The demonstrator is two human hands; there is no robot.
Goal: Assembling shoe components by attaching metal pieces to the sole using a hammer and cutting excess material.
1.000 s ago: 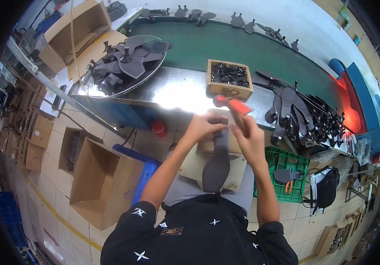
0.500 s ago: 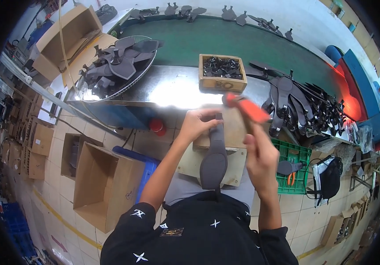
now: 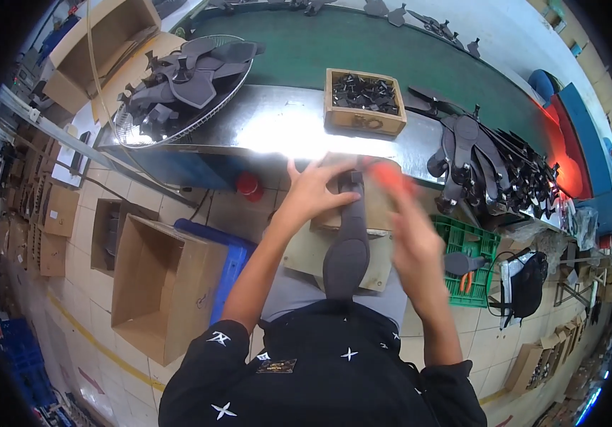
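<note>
A dark grey shoe sole (image 3: 346, 260) lies lengthwise in front of me, its wide end toward my body and its narrow heel end on a wooden block (image 3: 380, 206). My left hand (image 3: 312, 193) grips that narrow end from the left, thumb on its near side and fingers reaching past the tip. My right hand (image 3: 418, 260) is closed around the handle of a hammer (image 3: 393, 178) with a red-orange head. Motion blurs the hammer. Its head is at the sole's far tip; whether it touches cannot be made out.
Beyond stands a wooden box (image 3: 365, 121) of small black heel pieces. A wire basket (image 3: 199, 128) of soles is on the left, with piled heeled soles (image 3: 466, 153) on the right. A cardboard carton (image 3: 199, 285) and green crate (image 3: 487, 245) sit lower down.
The hammer has come down and left toward the sole's far tip. My left hand's fingers have spread around the tip. The whole view has tilted slightly downward.
</note>
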